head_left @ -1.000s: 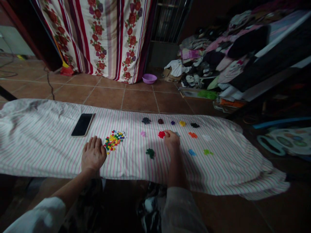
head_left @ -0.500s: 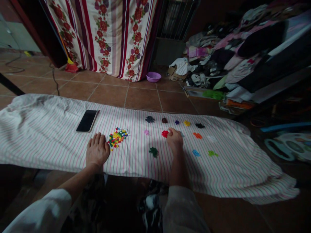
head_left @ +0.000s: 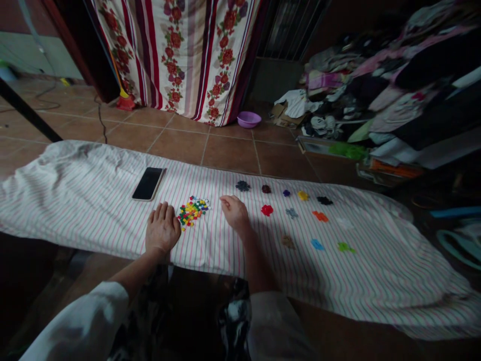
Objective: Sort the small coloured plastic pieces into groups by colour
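Observation:
My left hand (head_left: pixel 163 228) lies palm down on the striped cloth (head_left: pixel 210 250), open with its fingers stretched out. Just right of its fingers is a mixed pile of tiny coloured pieces (head_left: pixel 193 211), mostly yellow, red, green and white. My right hand (head_left: pixel 235 214) is held over the cloth right of that pile, its thumb and fingertips closed together. Whether a small piece is between them cannot be made out. Further right are single-colour groups: red pieces (head_left: pixel 267 210), grey pieces (head_left: pixel 291 213), brown pieces (head_left: pixel 288 242) and orange pieces (head_left: pixel 320 216).
A phone (head_left: pixel 148 184) lies beyond my left hand. More groups include dark grey (head_left: pixel 243 186), yellow (head_left: pixel 302 195), black (head_left: pixel 324 200), blue (head_left: pixel 317 244) and lime green (head_left: pixel 345 247). On the floor behind stand a purple basin (head_left: pixel 248 119) and heaped clothes (head_left: pixel 361 85).
My right hand has moved left, from the red pieces toward the mixed pile, uncovering the grey pieces. My left hand stays flat beside the pile. The whole view has shifted slightly.

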A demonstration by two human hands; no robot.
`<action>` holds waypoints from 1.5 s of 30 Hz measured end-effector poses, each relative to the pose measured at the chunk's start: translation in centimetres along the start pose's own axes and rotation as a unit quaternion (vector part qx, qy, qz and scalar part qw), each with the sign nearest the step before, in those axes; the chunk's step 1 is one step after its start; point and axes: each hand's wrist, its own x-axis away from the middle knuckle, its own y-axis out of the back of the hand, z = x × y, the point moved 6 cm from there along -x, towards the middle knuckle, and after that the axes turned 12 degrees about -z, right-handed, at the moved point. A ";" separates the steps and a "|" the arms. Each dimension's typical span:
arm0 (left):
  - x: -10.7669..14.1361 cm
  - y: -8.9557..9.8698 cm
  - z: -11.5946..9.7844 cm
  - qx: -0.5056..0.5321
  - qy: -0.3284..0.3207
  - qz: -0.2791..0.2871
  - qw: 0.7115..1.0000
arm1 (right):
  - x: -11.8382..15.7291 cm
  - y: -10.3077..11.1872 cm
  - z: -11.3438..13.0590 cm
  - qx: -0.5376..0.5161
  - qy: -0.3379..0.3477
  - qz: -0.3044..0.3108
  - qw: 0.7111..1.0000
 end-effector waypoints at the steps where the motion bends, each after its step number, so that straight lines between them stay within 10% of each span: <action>1: 0.0 0.0 0.0 -0.001 -0.001 -0.001 1.000 | 0.3 -0.8 0.8 -0.012 0.013 0.029 0.999; 15: 0.1 -0.1 0.0 0.009 0.001 -0.014 1.000 | 2.5 -5.6 7.8 -0.025 0.134 0.166 0.977; 45: 0.0 0.1 -0.1 0.011 0.002 0.000 1.000 | 1.8 -6.7 9.4 0.057 0.073 0.203 0.975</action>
